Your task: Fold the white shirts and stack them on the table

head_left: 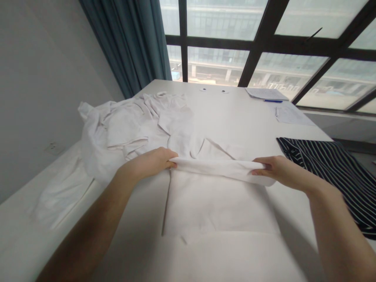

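Though well apart, left grip point(158, 159) and right grip point(273, 168) — both inward-facing — tight on white cloth point(213, 167)

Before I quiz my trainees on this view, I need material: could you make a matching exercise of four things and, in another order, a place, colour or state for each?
Things
1. Folded white cloth
2. Striped cloth
3. Pen
4. Curtain

Matches
A. Hanging left of the window
B. Black and white
C. Gripped by left hand and right hand
D. Blue, by the papers

Pairs: 1-C, 2-B, 3-D, 4-A.
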Action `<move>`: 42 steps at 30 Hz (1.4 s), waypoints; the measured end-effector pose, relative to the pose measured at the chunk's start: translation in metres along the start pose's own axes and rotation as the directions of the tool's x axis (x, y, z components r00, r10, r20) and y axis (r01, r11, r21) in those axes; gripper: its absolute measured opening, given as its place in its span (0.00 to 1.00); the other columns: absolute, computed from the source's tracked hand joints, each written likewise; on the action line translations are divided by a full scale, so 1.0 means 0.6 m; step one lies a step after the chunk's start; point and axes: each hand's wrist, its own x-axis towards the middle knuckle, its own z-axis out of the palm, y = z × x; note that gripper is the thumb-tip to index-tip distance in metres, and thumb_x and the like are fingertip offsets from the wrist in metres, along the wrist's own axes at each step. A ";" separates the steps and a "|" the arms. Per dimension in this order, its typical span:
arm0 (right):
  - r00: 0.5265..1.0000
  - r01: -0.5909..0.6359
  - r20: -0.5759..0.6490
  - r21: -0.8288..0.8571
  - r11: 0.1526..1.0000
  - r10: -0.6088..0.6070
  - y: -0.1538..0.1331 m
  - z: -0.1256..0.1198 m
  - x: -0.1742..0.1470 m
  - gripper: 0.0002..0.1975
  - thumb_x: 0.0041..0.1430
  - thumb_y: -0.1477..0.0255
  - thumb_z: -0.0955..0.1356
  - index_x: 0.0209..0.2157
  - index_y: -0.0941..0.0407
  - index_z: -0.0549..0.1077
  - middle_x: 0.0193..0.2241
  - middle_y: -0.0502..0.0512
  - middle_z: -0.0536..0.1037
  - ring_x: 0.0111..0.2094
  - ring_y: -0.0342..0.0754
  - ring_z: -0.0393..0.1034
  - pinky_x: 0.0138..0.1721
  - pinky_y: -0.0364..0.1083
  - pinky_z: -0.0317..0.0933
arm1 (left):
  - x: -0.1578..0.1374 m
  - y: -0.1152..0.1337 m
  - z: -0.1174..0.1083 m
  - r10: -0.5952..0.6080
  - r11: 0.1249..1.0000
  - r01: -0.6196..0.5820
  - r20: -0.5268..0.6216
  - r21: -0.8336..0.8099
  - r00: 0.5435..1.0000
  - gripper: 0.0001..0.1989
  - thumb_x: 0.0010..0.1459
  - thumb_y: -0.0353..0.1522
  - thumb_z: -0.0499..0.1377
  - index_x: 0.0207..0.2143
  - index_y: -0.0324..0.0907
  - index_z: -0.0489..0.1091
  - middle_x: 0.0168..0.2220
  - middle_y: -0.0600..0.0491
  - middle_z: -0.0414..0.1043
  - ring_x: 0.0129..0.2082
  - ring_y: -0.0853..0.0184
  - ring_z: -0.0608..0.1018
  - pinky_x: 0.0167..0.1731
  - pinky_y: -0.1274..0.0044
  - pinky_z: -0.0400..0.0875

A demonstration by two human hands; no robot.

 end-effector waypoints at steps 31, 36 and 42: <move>0.952 0.250 -0.065 -0.399 0.882 -0.299 -0.070 0.046 0.006 0.11 0.65 0.63 0.65 0.40 0.51 0.78 0.28 0.56 0.82 0.30 0.53 0.77 0.29 0.45 0.59 | 0.045 0.051 0.084 0.256 0.879 -0.130 -0.223 0.459 0.941 0.14 0.66 0.42 0.54 0.37 0.42 0.72 0.29 0.49 0.76 0.34 0.59 0.79 0.29 0.74 0.64; 0.955 0.215 -0.095 -0.430 0.877 -0.281 -0.063 0.043 0.009 0.13 0.64 0.61 0.66 0.41 0.51 0.79 0.28 0.56 0.82 0.31 0.55 0.78 0.30 0.46 0.61 | 0.051 0.046 0.079 0.235 0.898 -0.123 -0.224 0.423 0.946 0.14 0.66 0.43 0.53 0.38 0.44 0.73 0.31 0.48 0.76 0.35 0.59 0.79 0.31 0.74 0.64; 0.966 0.154 -0.135 -0.379 0.913 -0.220 -0.047 0.032 0.012 0.15 0.61 0.57 0.67 0.39 0.51 0.80 0.24 0.56 0.81 0.29 0.54 0.76 0.28 0.45 0.59 | 0.044 0.047 0.052 0.100 0.943 -0.042 -0.160 0.329 0.982 0.12 0.66 0.41 0.53 0.36 0.45 0.74 0.32 0.50 0.78 0.38 0.60 0.79 0.34 0.75 0.65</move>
